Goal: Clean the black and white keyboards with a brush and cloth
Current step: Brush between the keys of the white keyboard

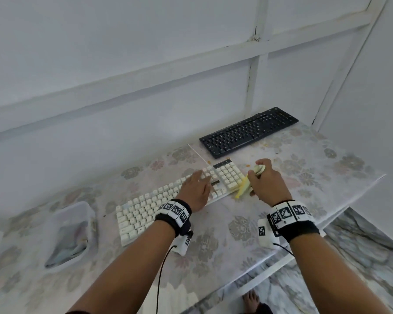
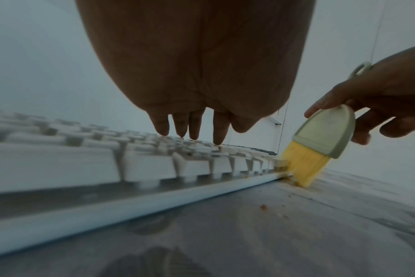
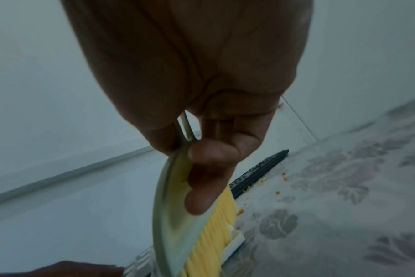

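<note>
A white keyboard lies slanted across the flowered table. My left hand rests flat on its keys with straight fingers. My right hand grips a pale green brush with yellow bristles at the keyboard's right end. The bristles touch the table beside the keyboard's corner. In the right wrist view my fingers curl round the brush. A black keyboard lies at the back of the table. Orange crumbs lie between the two keyboards.
A clear plastic box holding a folded cloth stands at the left of the table. White walls close in behind and to the right. The table's right edge drops to a marbled floor, where a foot shows.
</note>
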